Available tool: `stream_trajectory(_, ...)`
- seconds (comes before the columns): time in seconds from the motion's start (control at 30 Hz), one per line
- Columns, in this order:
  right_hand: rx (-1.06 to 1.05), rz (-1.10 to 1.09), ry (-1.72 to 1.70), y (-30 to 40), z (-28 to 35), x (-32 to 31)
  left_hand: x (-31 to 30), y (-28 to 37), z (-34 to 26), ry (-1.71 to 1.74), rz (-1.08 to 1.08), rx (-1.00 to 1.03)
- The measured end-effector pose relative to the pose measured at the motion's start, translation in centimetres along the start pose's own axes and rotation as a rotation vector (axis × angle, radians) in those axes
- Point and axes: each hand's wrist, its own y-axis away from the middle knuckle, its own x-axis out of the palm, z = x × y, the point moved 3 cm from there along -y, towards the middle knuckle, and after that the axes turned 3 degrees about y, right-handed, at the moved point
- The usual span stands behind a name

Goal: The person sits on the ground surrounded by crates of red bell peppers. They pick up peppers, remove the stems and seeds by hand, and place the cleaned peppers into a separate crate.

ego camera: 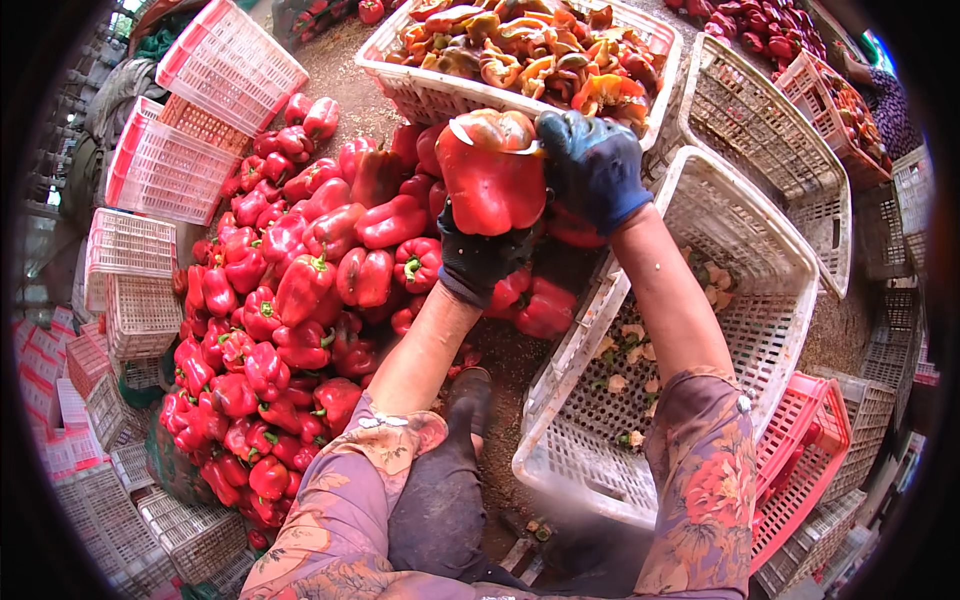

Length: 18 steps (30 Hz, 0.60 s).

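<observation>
My left hand, in a dark glove, holds a large red bell pepper from below. My right hand, in a blue and dark glove, is closed on the handle of a small knife at the pepper's upper right. A pale curved strip, perhaps the blade's tip, shows at the pepper's upper left. Behind the pepper stands a white plastic crate full of cut pepper pieces. A big pile of whole red bell peppers lies on the left, beneath and beyond my left hand.
Under my right forearm, a white plastic crate holds pepper cores with stems. Another crate stands beyond it, and a red crate at lower right. Stacked crates line the left. A person's patterned sleeve shows at far right.
</observation>
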Motion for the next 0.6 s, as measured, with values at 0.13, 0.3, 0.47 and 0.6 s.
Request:
stream_trajectory(0.13, 0.152, 0.138, -0.082, -0.3, -1.0, 1.0, 1.4, -0.9, 0.4, 1.734, 0.198, -0.461)
stream_trajectory(0.3, 0.196, 0.152, -0.081, -0.6, -0.3, 1.4, 1.6, -1.8, 0.0, 1.853, 0.275, -0.491)
stream_trajectory(0.47, 0.186, 0.128, -0.118, -1.6, -3.8, 1.7, 2.3, -4.7, -0.6, 1.613, 0.040, -0.490)
stream_trajectory(0.6, 0.322, 0.376, -0.115, -2.4, -4.0, 2.7, 3.0, -5.9, -0.2, 1.650, 0.086, -0.519)
